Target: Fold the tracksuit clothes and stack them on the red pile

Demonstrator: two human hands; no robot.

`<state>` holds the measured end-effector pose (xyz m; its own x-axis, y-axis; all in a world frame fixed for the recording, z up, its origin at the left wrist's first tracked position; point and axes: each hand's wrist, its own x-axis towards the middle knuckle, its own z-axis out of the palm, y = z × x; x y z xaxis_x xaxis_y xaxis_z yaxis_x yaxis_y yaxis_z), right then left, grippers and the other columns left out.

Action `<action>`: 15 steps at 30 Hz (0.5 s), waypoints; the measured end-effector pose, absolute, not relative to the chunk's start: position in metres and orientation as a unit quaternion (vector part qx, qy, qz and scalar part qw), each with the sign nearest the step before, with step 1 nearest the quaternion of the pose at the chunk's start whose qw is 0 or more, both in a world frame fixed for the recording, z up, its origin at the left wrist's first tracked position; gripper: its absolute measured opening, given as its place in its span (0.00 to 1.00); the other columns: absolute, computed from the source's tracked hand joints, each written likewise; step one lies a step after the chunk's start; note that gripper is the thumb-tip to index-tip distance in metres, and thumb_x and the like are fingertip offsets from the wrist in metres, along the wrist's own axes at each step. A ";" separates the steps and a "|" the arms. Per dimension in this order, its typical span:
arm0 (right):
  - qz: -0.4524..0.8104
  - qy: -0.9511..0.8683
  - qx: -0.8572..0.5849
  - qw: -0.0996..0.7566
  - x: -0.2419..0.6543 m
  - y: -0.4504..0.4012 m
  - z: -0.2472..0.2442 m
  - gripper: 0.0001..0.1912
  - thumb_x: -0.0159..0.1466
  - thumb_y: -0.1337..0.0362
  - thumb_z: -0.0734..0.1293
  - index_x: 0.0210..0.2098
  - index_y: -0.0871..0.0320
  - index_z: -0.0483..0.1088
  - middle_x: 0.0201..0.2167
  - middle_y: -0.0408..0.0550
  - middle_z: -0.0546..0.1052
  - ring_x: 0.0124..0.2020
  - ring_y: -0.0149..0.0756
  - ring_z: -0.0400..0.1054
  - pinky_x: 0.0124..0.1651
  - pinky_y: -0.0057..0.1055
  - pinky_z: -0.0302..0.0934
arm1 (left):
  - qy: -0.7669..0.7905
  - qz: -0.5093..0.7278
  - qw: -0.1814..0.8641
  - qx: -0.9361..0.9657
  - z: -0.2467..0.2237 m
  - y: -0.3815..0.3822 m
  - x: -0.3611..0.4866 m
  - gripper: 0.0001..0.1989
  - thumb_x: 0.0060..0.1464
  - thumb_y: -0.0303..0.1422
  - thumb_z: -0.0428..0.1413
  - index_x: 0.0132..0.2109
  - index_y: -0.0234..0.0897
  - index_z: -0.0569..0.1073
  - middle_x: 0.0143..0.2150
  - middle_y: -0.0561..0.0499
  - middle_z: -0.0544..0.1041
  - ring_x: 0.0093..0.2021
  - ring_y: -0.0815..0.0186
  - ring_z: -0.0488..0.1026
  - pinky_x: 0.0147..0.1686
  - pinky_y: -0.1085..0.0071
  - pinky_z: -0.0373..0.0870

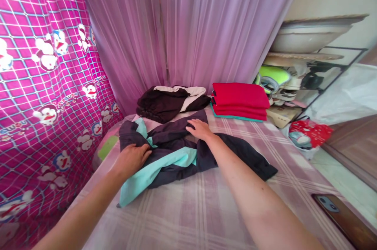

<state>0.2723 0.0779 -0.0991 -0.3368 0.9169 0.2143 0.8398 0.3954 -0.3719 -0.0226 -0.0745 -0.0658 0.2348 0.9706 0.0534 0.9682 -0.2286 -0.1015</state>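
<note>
A dark jacket (176, 136) with light turquoise panels lies rumpled on the checked bed sheet. My left hand (134, 158) rests on its left part, beside a turquoise panel, fingers stretched over the cloth. On the upper middle of the jacket lies my right hand (198, 128), fingers extended and apart. One dark sleeve reaches out to the right, beneath and past my right forearm. Neither hand shows cloth gripped between its fingers.
Behind the jacket sits a dark and white garment bundle (167, 104). Folded red clothes (240, 99) are stacked to its right. A phone (347, 218) lies at the bed's right edge. Curtains (188, 26) hang behind; a rack (321, 93) with basins and shoes stands right.
</note>
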 end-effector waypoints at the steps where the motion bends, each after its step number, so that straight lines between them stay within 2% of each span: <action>1: 0.104 -0.815 -0.542 0.180 0.270 0.080 -0.102 0.20 0.65 0.52 0.66 0.54 0.47 0.74 0.61 0.49 0.72 0.64 0.49 0.60 0.63 0.50 0.55 | -0.618 -0.002 0.057 -0.784 -0.069 -0.074 -0.023 0.19 0.65 0.42 0.44 0.46 0.40 0.77 0.37 0.43 0.81 0.41 0.54 0.77 0.48 0.59 0.69; 4: 0.102 -0.830 -0.527 0.151 0.268 0.079 -0.107 0.09 0.64 0.56 0.67 0.41 0.45 0.80 0.54 0.43 0.78 0.61 0.47 0.63 0.60 0.47 0.57 | -0.602 -0.050 0.044 -0.795 -0.080 -0.074 -0.024 0.21 0.65 0.42 0.44 0.51 0.38 0.76 0.43 0.42 0.82 0.45 0.53 0.77 0.49 0.58 0.69; 6: 0.095 -0.832 -0.525 0.149 0.271 0.078 -0.107 0.10 0.66 0.59 0.65 0.36 0.46 0.80 0.46 0.42 0.81 0.55 0.42 0.69 0.55 0.40 0.60 | -0.598 -0.069 0.036 -0.798 -0.085 -0.074 -0.026 0.22 0.65 0.42 0.44 0.54 0.36 0.75 0.47 0.41 0.81 0.47 0.53 0.76 0.52 0.57 0.68; 9: 0.081 -0.815 -0.550 0.164 0.279 0.078 -0.103 0.13 0.68 0.60 0.62 0.39 0.49 0.80 0.41 0.45 0.82 0.44 0.40 0.74 0.47 0.34 0.63 | -0.595 -0.083 0.037 -0.798 -0.090 -0.074 -0.026 0.23 0.66 0.42 0.43 0.55 0.35 0.75 0.47 0.41 0.81 0.47 0.53 0.76 0.53 0.55 0.68; 15: 0.022 -0.688 -0.684 0.240 0.325 0.080 -0.096 0.15 0.67 0.58 0.61 0.39 0.50 0.80 0.37 0.50 0.83 0.37 0.42 0.74 0.38 0.33 0.62 | -0.585 -0.115 0.018 -0.802 -0.084 -0.068 -0.013 0.22 0.65 0.42 0.43 0.54 0.38 0.75 0.48 0.44 0.81 0.48 0.56 0.75 0.54 0.57 0.68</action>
<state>0.3247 0.0800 -0.0957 0.0517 0.9523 0.3006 0.9313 0.0627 -0.3588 -0.0127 -0.0682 -0.0844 0.2886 0.9349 0.2068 0.9433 -0.3146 0.1058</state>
